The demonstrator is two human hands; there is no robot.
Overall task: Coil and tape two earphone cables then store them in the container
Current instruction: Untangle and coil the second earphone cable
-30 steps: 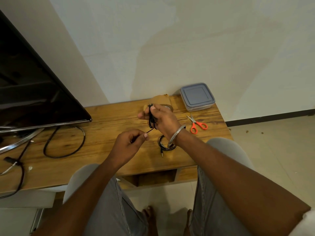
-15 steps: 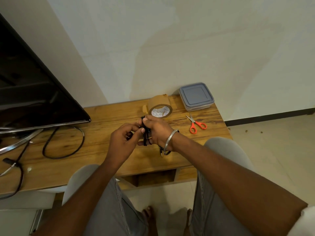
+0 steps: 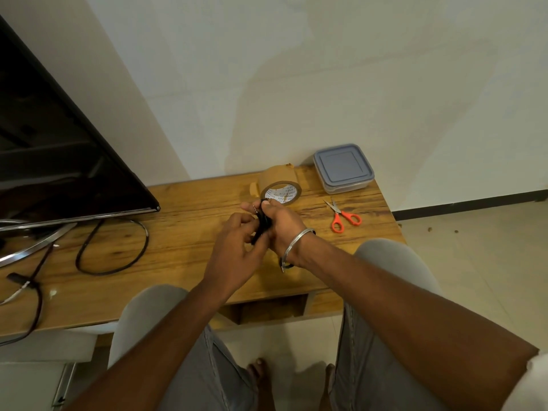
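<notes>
Wooden bench (image 3: 184, 262) runs across in front of my knees, and both sets of fingers meet over its middle. My left hand (image 3: 234, 250) has its fingers curled in, pinching the near side of a bunched black earphone cable (image 3: 262, 225). My right hand (image 3: 283, 226) grips the same bundle from the far side. Nearer to me than those fingers, under my right wrist with its metal bangle (image 3: 296, 241), a bit of the second earphone cable (image 3: 282, 266) shows on the bench, mostly hidden. Just beyond my fingers stands a brown tape roll (image 3: 277, 180), its core facing me. Right of my fingers lie orange-handled scissors (image 3: 344, 218). Farther off, by the wall, sits the container (image 3: 344, 167), lid on. Well left of my fingers are a looped black cord (image 3: 145, 241) and a dark screen (image 3: 59, 149).
</notes>
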